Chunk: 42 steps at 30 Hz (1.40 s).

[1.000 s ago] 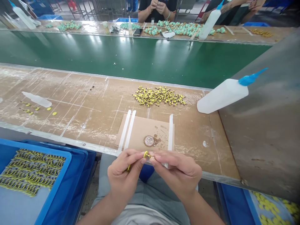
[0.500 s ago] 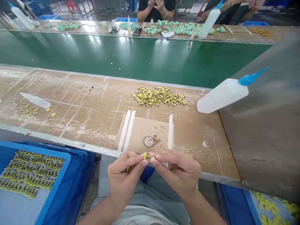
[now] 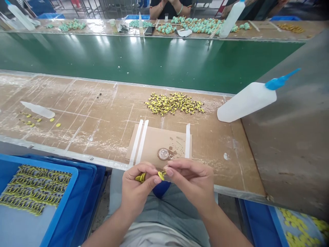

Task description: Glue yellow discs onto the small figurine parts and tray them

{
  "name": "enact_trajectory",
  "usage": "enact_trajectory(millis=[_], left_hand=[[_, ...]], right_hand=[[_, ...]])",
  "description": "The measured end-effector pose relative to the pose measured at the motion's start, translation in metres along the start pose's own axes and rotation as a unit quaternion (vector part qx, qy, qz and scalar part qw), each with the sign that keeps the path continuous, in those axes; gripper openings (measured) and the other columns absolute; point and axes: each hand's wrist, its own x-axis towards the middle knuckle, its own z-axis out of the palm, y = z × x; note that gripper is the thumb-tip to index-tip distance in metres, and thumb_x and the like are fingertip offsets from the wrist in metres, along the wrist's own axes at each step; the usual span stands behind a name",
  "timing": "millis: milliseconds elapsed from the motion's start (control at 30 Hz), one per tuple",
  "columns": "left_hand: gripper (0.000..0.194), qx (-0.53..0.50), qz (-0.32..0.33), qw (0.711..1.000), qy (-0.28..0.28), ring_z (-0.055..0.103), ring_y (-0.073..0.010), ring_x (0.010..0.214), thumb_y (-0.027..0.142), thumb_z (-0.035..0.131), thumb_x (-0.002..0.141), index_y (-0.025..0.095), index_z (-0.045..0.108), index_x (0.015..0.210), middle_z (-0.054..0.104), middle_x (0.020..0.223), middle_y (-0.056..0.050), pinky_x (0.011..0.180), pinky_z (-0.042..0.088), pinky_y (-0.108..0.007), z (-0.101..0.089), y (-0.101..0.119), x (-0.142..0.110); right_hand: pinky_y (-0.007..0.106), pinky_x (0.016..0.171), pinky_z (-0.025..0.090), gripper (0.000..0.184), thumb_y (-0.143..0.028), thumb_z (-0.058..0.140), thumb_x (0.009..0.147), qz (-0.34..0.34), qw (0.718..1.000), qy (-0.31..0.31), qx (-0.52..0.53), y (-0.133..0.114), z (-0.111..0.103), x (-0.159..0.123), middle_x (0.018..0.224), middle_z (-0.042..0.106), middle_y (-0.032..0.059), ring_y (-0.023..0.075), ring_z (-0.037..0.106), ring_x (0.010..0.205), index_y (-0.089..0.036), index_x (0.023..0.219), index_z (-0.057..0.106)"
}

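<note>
My left hand (image 3: 137, 188) holds a few small yellow discs (image 3: 140, 177) between thumb and fingers. My right hand (image 3: 191, 181) pinches a small yellow piece (image 3: 161, 175) with a dark thin part, close to my left thumb. Both hands are over the front edge of the workbench (image 3: 84, 133). Just beyond them lies a cardboard sheet (image 3: 151, 144) held by white tape strips, with a round glue puddle (image 3: 163, 154) on it. Farther on is a loose pile of yellow-and-black pieces (image 3: 174, 103).
A glue bottle with a blue nozzle (image 3: 246, 102) lies at the right. A blue tray of lined-up pieces (image 3: 33, 188) sits at lower left, and another holds yellow discs (image 3: 295, 228) at lower right. A green belt (image 3: 144, 58) runs beyond the bench, with a co-worker (image 3: 169, 7) across it.
My hands have drawn slightly apart. The yellow piece has dropped lower between them, and the discs in my left hand show more. The view has tilted slightly.
</note>
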Motion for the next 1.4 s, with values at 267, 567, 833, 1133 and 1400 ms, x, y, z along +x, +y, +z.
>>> enact_trajectory(millis=[267,567,833,1133,1400], left_hand=[[0.018,0.066,0.119,0.987,-0.085,0.06,-0.0114,0.066,0.005,0.078,0.071,0.021,0.073,0.079,0.066,0.075,-0.002,0.059,0.049,-0.021,-0.01,-0.004,0.003],[0.02,0.028,0.127,0.991,-0.022,0.063,-0.0123,0.069,0.008,0.079,0.072,0.025,0.077,0.083,0.067,0.078,-0.002,0.06,0.052,-0.022,-0.006,-0.017,0.002],[0.033,0.085,0.171,0.981,0.015,0.068,-0.0185,0.087,0.005,0.075,0.075,0.028,0.08,0.097,0.071,0.096,-0.006,0.073,0.059,-0.028,-0.003,-0.026,-0.002],[0.034,0.109,0.185,0.976,0.017,0.068,-0.0155,0.082,0.001,0.073,0.076,0.029,0.08,0.095,0.071,0.093,-0.003,0.069,0.059,-0.025,-0.001,-0.021,-0.005],[0.029,0.067,0.129,0.989,0.026,0.067,-0.0155,0.084,0.005,0.076,0.076,0.029,0.081,0.093,0.072,0.092,-0.003,0.074,0.056,-0.025,-0.006,-0.021,-0.005]], right_hand=[[0.021,0.058,0.062,0.018,-0.011,0.08,0.072,0.038,0.997,-0.055,0.035,-0.001,-0.001,0.001,0.077,0.077,0.0043,0.0155,0.072,0.064,-0.021,0.087,0.08],[0.019,0.058,0.062,0.016,-0.01,0.081,0.072,0.071,0.994,-0.033,0.082,-0.002,0.002,0.001,0.072,0.077,0.0017,0.0151,0.073,0.06,-0.022,0.083,0.079],[0.017,0.06,0.062,0.01,-0.018,0.083,0.073,0.066,0.992,0.069,0.088,0.004,0.008,-0.004,0.073,0.078,0.0019,0.0144,0.074,0.063,-0.023,0.079,0.078],[0.019,0.059,0.063,0.016,-0.014,0.083,0.071,0.039,0.995,0.078,0.045,0.009,0.011,-0.014,0.075,0.078,-0.0001,0.0163,0.075,0.064,-0.026,0.08,0.078],[0.019,0.061,0.063,0.013,-0.017,0.084,0.072,0.066,0.992,0.077,0.074,0.016,0.017,-0.011,0.074,0.078,0.0006,0.0148,0.074,0.063,-0.024,0.081,0.077]])
